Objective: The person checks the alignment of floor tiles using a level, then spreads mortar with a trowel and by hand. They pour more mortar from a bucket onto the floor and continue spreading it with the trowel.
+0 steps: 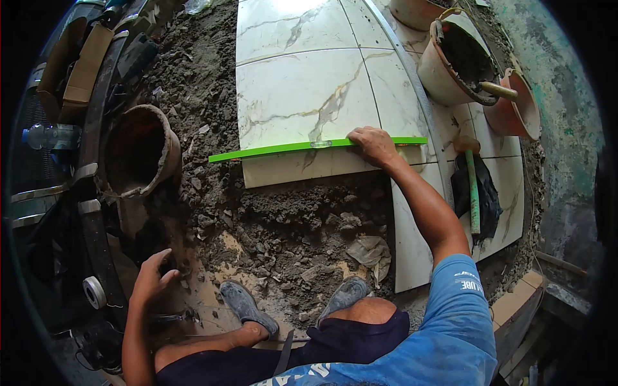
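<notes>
"Gripping the green level (pixel 277 150), where is the right hand (pixel 375 145)?"

"Right of its middle, fingers curled over the edge. The level lies across the marbled tiles (pixel 296 96), its left end reaching over the rough mortar (pixel 290 228)."

"And the left hand (pixel 154 273)?"

"Released, fingers loosely bent and thumb apart, on the near side of the dark-mouthed bucket (pixel 172 154)."

"What sits beyond the right forearm?"

"A green-handled mallet (pixel 474 193), its handle over a black bag (pixel 490 190); farther off, a whitish bucket (pixel 438 72) holds a dark mix."
</notes>
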The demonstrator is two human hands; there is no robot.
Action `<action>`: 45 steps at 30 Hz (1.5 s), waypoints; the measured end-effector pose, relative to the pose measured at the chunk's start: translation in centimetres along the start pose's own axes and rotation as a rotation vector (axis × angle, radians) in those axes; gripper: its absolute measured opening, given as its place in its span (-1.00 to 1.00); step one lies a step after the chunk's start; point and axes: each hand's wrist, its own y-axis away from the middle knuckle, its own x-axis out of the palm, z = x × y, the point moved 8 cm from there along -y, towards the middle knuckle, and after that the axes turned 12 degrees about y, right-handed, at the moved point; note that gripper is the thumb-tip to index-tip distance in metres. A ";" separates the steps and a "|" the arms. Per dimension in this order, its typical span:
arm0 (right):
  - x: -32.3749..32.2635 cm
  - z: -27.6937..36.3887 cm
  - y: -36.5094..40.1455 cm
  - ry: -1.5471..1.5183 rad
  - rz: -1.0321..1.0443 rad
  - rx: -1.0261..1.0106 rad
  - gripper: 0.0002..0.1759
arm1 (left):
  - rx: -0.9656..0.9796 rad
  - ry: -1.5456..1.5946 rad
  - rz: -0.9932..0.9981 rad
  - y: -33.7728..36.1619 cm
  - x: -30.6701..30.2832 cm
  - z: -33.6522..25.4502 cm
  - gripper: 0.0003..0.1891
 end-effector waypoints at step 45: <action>0.6 0.2 0.0 0.029 0.026 -0.031 -0.72 | 0.004 -0.024 0.018 0.0 0.1 -0.4 -0.39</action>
